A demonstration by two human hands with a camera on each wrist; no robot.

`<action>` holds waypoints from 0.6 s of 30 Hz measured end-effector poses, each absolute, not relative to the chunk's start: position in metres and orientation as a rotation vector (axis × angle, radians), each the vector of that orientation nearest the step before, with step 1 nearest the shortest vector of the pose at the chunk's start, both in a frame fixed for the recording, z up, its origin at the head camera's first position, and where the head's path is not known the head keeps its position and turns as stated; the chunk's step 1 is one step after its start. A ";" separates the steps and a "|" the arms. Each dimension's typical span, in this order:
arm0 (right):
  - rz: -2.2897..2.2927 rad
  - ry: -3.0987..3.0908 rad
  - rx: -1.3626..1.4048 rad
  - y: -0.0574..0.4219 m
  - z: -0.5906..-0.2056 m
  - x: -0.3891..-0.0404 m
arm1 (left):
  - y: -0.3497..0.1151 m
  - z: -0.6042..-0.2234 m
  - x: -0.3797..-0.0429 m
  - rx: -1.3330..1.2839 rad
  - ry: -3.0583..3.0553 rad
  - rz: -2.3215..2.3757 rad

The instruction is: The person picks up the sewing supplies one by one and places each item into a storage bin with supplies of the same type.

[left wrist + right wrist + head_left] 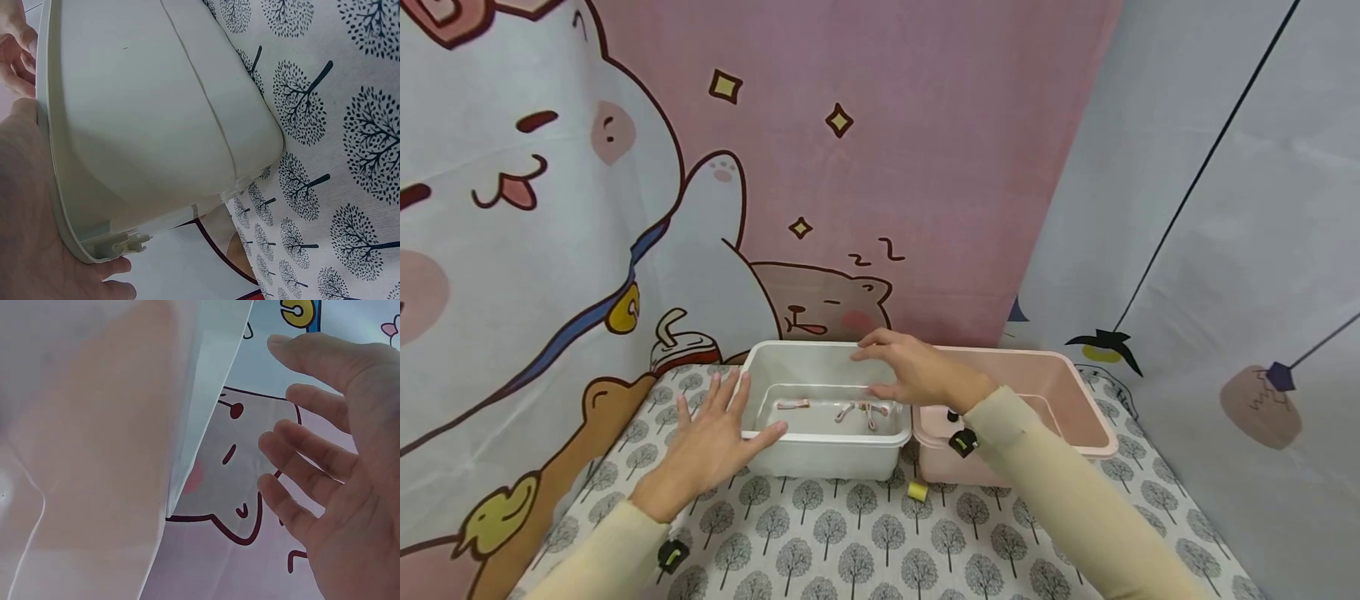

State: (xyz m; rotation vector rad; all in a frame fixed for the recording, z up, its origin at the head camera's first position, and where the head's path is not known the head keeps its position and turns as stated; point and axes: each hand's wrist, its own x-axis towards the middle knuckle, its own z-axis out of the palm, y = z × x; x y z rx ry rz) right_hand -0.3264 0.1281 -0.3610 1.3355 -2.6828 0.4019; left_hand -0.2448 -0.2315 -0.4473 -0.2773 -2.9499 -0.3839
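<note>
A white plastic bin (827,458) stands on the table, holding several small pinkish-white pieces (863,410) too small to identify. My left hand (711,437) rests at its left front corner, fingers spread and the thumb along the front rim. In the left wrist view, the same hand (37,206) touches the rim of the bin (144,119). Above the bin's right side is my right hand (917,367), holding nothing. The right wrist view shows that hand (350,456) with loosely bent, separated fingers, apart from the bin walls.
A pink bin (1078,408) stands against the white bin's right side, partly behind my right forearm. A small yellow piece (917,491) lies on the tree-patterned cloth (857,562) in front. Behind the bins hangs a cartoon-printed curtain (955,167).
</note>
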 end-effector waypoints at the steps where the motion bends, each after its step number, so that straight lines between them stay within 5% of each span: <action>1: 0.402 -2.677 1.338 0.129 -0.362 -0.325 | -0.232 -0.447 -0.245 -0.278 -2.949 -0.384; 18: 0.436 -2.375 1.465 0.144 -0.386 -0.287 | -0.231 -0.445 -0.245 -0.276 -2.955 -0.383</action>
